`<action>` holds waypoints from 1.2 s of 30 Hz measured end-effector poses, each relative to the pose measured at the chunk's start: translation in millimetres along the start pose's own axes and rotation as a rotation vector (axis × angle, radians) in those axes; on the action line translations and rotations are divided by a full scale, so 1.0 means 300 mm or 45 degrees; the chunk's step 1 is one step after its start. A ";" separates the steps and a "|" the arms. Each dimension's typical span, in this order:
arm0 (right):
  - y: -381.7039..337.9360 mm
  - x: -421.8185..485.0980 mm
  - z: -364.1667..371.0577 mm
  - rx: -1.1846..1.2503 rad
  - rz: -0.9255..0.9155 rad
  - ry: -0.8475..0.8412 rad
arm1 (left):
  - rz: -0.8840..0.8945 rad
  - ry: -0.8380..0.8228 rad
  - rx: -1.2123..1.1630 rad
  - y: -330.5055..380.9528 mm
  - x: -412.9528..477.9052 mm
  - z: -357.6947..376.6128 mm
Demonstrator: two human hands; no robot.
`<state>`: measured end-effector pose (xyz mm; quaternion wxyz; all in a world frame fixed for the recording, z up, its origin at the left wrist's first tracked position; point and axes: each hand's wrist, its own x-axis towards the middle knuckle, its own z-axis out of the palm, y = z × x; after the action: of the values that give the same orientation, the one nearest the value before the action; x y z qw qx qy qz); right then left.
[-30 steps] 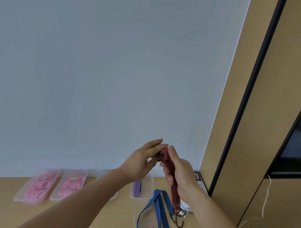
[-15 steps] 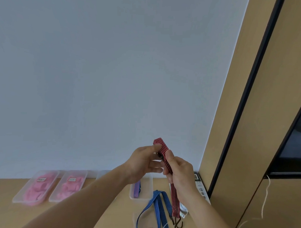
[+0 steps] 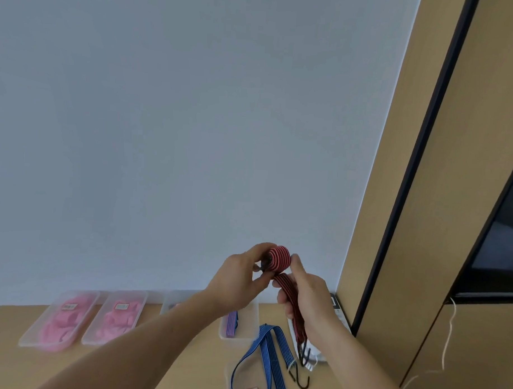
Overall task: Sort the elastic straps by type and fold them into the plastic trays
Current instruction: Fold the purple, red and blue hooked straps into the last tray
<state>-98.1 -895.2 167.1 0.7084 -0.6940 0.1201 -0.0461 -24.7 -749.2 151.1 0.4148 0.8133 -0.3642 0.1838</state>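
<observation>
A red-and-black striped elastic strap is raised above the wooden table, its upper end rolled into a small coil. My left hand pinches that coil from the left. My right hand grips the strap's hanging length, whose black hooks dangle below my wrist. A blue striped strap lies looped over a labelled clear tray at the bottom edge. Another clear tray behind it holds a purple strap.
Two clear trays with pink folded straps stand at the left along the white wall, a further tray partly hidden by my left forearm. A wooden cabinet rises at the right, with a white cord hanging.
The strap's upper end, which stood up straight half a second ago, is now rolled into a coil between my hands. The hooks hang higher above the table.
</observation>
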 end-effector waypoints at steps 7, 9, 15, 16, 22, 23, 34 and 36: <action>0.019 0.004 0.001 0.091 -0.015 -0.100 | 0.453 0.129 0.453 -0.026 -0.008 0.016; 0.022 0.002 0.001 0.111 -0.012 -0.125 | 0.529 0.149 0.471 -0.066 -0.007 0.019; 0.012 -0.004 -0.004 0.112 -0.222 -0.163 | -0.431 -0.115 -0.537 -0.032 -0.011 -0.001; 0.012 -0.007 0.001 0.095 -0.251 -0.163 | -0.676 -0.200 -0.766 -0.009 0.001 -0.012; 0.023 -0.008 0.018 0.017 -0.279 -0.129 | -0.732 -0.440 -1.168 0.066 0.007 -0.026; 0.023 -0.006 0.014 -0.004 -0.266 -0.135 | -0.710 -0.407 -1.161 0.067 0.005 -0.023; 0.040 0.028 -0.016 -0.300 -0.024 -0.276 | -0.482 -0.161 -0.638 0.007 -0.003 0.007; 0.025 0.038 -0.030 -0.421 -0.015 -0.364 | -0.386 -0.220 -0.534 -0.002 -0.011 0.006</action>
<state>-90.0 -906.4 158.3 0.5945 -0.8009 0.0201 0.0690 -26.5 -749.0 147.5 0.5644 0.7676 -0.3024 -0.0299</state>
